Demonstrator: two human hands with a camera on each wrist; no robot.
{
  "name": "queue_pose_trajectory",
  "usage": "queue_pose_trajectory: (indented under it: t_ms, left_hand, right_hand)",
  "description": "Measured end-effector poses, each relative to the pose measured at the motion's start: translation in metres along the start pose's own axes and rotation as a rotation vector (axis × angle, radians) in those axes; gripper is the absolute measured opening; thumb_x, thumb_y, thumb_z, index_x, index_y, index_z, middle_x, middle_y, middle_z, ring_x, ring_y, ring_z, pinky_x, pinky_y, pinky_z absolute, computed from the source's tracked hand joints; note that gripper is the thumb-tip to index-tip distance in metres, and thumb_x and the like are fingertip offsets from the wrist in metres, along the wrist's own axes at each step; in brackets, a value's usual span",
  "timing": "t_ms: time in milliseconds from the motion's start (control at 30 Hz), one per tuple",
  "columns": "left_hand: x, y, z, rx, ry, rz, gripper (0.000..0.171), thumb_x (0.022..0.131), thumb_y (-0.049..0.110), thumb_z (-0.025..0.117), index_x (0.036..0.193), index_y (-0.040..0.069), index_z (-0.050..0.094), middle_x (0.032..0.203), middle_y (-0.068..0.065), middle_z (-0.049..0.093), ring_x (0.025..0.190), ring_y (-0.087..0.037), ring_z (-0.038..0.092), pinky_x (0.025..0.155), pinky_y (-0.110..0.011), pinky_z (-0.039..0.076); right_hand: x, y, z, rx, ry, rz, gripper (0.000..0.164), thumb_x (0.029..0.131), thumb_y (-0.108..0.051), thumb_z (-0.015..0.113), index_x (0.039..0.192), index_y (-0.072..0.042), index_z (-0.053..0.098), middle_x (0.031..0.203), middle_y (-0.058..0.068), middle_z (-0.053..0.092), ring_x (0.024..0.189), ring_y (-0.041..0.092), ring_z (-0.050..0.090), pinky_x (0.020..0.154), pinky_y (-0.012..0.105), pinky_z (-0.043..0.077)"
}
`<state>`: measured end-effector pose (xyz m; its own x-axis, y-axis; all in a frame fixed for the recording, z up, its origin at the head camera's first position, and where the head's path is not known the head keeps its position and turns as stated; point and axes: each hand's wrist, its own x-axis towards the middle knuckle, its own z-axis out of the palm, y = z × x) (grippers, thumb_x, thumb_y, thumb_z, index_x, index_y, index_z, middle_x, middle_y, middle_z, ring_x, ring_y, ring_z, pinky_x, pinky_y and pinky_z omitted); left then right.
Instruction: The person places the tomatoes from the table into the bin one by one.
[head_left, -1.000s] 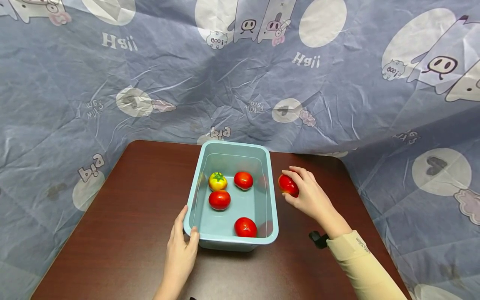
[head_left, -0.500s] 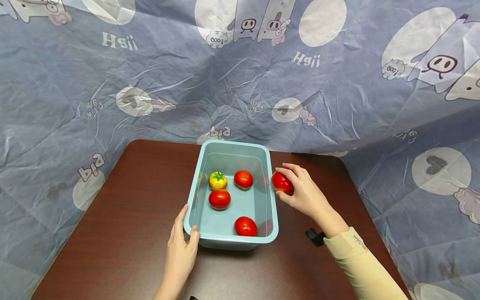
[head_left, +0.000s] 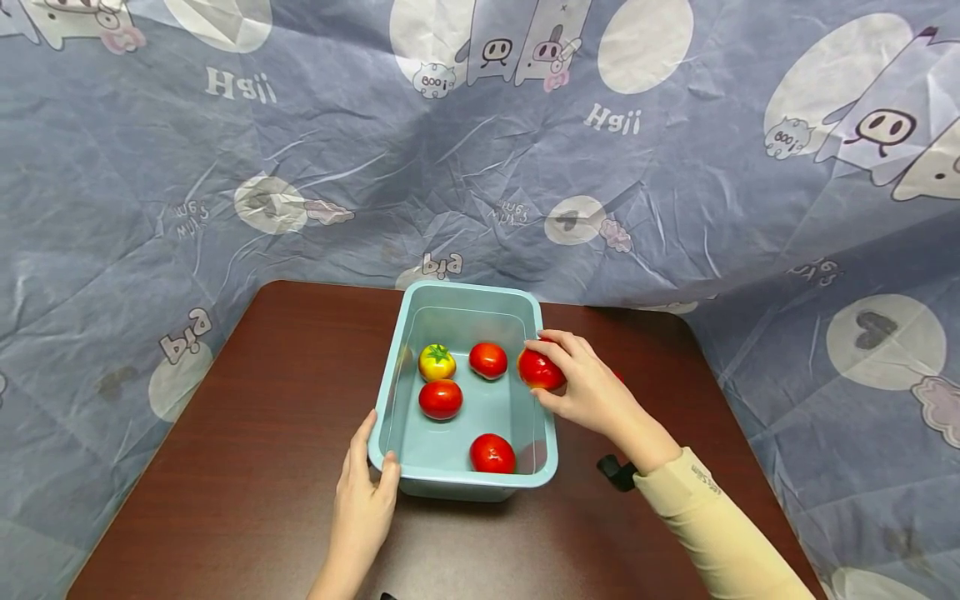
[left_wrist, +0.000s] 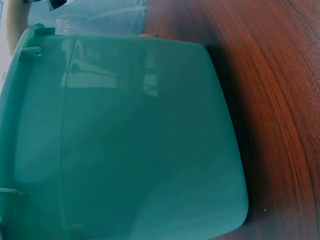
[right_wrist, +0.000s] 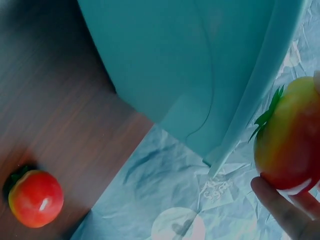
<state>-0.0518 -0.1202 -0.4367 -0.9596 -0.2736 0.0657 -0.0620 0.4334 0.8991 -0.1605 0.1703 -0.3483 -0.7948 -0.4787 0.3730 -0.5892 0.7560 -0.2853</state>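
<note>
A light-blue plastic bin (head_left: 457, 482) holds a yellow tomato (head_left: 437, 363) with green leaves and three red ones: a back-right tomato (head_left: 488, 360), a middle-left tomato (head_left: 440, 400) and a near-right tomato (head_left: 492, 454). My left hand (head_left: 363, 504) holds the bin's near left corner, thumb at the front rim and fingers along the left side. Above the right rim, my right hand (head_left: 588, 385) grips another red tomato (head_left: 539, 369) between thumb and fingers. In the right wrist view this held tomato (right_wrist: 290, 135) shows green leaves and a yellowish side.
One more tomato (right_wrist: 36, 199) lies on the brown table (head_left: 247, 433) right of the bin, mostly hidden behind my right hand in the head view. A patterned blue-grey cloth (head_left: 337, 167) hangs behind and beside the table.
My right hand has moved left with its tomato, from the table right of the bin to above the bin's right rim. The left hand and bin stay put.
</note>
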Motion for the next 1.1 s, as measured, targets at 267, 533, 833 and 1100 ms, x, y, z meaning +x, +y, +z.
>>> queue_pose_trajectory:
  t_ms: [267,533,833,1100]
  left_hand:
    - [0.000,-0.001,0.001,0.003,-0.010,-0.012,0.060,0.096,0.016,0.052,0.152,0.029,0.035,0.150,-0.012,0.044,0.126,-0.036,0.052,0.096,-0.057,0.042]
    - [0.000,-0.002,0.001,0.000,0.000,-0.005,0.060,0.096,0.015,0.053,0.151,0.029,0.036,0.149,-0.012,0.045,0.124,-0.035,0.053,0.095,-0.056,0.043]
    - [0.000,-0.001,0.001,0.014,0.006,-0.007,0.060,0.095,0.016,0.053,0.151,0.029,0.037,0.149,-0.012,0.046,0.122,-0.036,0.054,0.093,-0.056,0.044]
    - [0.001,-0.001,0.001,0.014,0.003,-0.010,0.060,0.096,0.015,0.054,0.151,0.028,0.036,0.148,-0.013,0.045,0.123,-0.036,0.054,0.095,-0.057,0.044]
  right_hand:
    - [0.004,-0.008,0.005,0.030,-0.078,-0.005,0.059,0.078,-0.020,0.079,0.133,-0.016,0.058,0.137,0.012,0.052,0.126,0.032,0.048,0.088,0.042,0.055]
    - [0.006,-0.013,0.010,0.043,-0.114,0.002,0.065,0.078,-0.023,0.081,0.136,-0.014,0.055,0.139,0.010,0.052,0.126,0.029,0.049,0.091,0.042,0.054]
    - [0.003,-0.013,0.014,0.050,-0.142,0.011,0.064,0.079,-0.026,0.081,0.136,-0.014,0.055,0.141,0.011,0.050,0.127,0.030,0.049,0.093,0.044,0.052]
    - [-0.002,-0.005,0.012,0.037,-0.063,-0.012,0.055,0.081,-0.025,0.079,0.132,-0.013,0.060,0.138,0.011,0.053,0.126,0.031,0.050,0.095,0.045,0.051]
